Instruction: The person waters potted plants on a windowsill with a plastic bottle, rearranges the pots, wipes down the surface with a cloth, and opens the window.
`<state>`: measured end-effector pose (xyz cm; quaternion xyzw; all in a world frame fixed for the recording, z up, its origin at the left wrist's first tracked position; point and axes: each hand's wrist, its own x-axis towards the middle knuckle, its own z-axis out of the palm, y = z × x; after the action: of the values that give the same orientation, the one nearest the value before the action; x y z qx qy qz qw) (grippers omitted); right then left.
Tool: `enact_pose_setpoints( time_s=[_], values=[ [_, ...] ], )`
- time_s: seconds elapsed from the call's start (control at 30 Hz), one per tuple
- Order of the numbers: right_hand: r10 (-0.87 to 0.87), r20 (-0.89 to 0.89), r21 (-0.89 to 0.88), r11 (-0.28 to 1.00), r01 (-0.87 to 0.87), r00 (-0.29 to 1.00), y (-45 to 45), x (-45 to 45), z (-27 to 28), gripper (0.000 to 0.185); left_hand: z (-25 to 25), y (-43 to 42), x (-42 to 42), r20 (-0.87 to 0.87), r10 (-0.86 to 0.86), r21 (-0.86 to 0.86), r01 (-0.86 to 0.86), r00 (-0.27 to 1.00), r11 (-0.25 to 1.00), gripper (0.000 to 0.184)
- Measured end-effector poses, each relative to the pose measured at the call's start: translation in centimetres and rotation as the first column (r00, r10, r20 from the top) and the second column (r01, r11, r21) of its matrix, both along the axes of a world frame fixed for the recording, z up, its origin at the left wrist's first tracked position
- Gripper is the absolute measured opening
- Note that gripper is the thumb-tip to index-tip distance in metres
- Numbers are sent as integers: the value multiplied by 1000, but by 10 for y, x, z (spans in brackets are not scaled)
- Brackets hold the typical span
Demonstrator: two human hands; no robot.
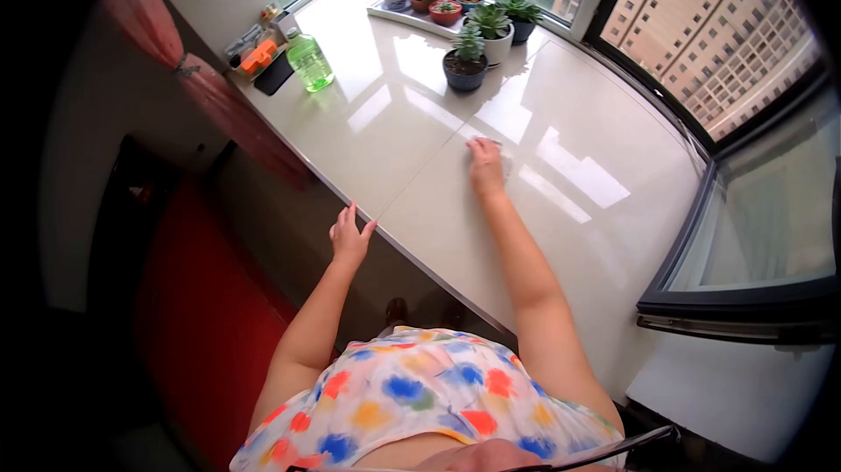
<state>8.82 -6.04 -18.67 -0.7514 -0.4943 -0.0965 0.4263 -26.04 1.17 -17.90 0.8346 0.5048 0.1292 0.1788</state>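
Note:
My right hand presses down on the glossy, pale windowsill, its fingers closed over a whitish cloth. Most of that cloth is hidden under the palm, and its pale colour blends with the stone. At the sill's front edge is my left hand, with its fingers spread and nothing in them; the fingertips are at or just over the edge. Beyond the right hand stands a succulent in a dark grey pot.
Several potted succulents fill a white tray by the window. A bottle of green liquid stands at the left, near an orange item on a dark mat. An open window sash reaches in at the right. A pink curtain hangs left.

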Motion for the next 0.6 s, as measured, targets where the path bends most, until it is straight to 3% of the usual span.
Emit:
enact_pose_setpoints(
  time_s=[0.1,0.17,0.27,0.3,0.4,0.57,0.6],
  values=[
    [223,-7,33,974,-222,975,46,-76,3,29,7,0,-4,7,-22,-21,22,1000,1000,75],
    [327,-1,22,945,-327,945,63,-120,4,29,9,5,-13,77,-58,-29,60,995,998,62],
    [483,-31,-7,875,-484,875,67,-178,11,29,9,17,-39,366,-147,-154,216,919,964,49],
    [532,-49,-20,845,-534,845,65,-194,16,29,14,10,-48,411,-125,-109,185,903,977,32],
    [629,-164,-112,754,-648,760,56,-233,36,27,2,10,-96,480,-8,-250,146,877,957,23],
    [424,-367,-119,862,-493,828,50,-270,77,24,-8,30,-195,282,248,-559,-51,927,827,25],
    [382,-392,-142,874,-465,837,52,-280,83,24,-15,39,-216,253,211,-587,-24,944,809,25]
  ],
)
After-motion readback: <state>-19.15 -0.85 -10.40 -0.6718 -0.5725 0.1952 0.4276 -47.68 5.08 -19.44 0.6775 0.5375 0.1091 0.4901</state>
